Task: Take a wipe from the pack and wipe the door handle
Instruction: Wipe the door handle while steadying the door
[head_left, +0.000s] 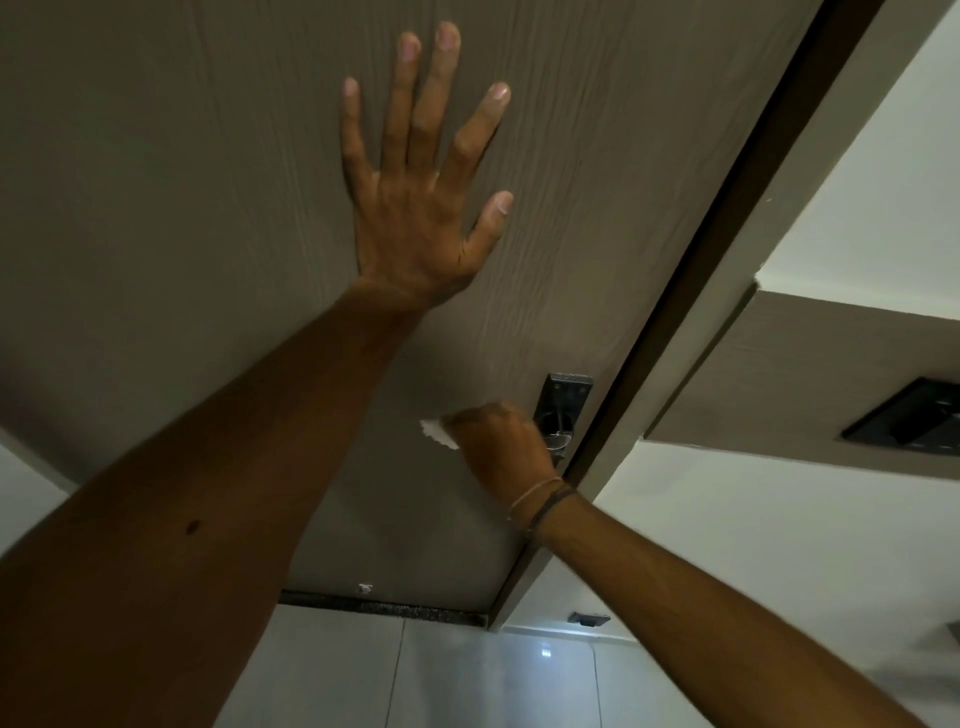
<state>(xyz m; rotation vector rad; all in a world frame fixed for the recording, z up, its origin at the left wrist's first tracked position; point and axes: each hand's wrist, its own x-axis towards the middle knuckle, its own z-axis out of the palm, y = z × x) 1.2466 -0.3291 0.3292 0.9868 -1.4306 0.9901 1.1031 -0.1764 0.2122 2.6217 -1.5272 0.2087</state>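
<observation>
My left hand (415, 176) lies flat on the grey-brown wooden door (182, 208), fingers spread, holding nothing. Lower down, my right hand (501, 447) is closed around a white wipe (438, 434); a crumpled corner of it sticks out to the left of my fist. The fist sits against the dark metal door handle (561, 410) near the door's right edge, and it hides most of the lever. Only the handle's back plate and a shiny piece of the lever show. The wipe pack is not in view.
The dark door frame (727, 249) runs diagonally on the right of the door. A white wall (779, 519) and a second panel with a black fitting (909, 421) lie further right. Glossy floor tiles (467, 675) show below the door's bottom edge.
</observation>
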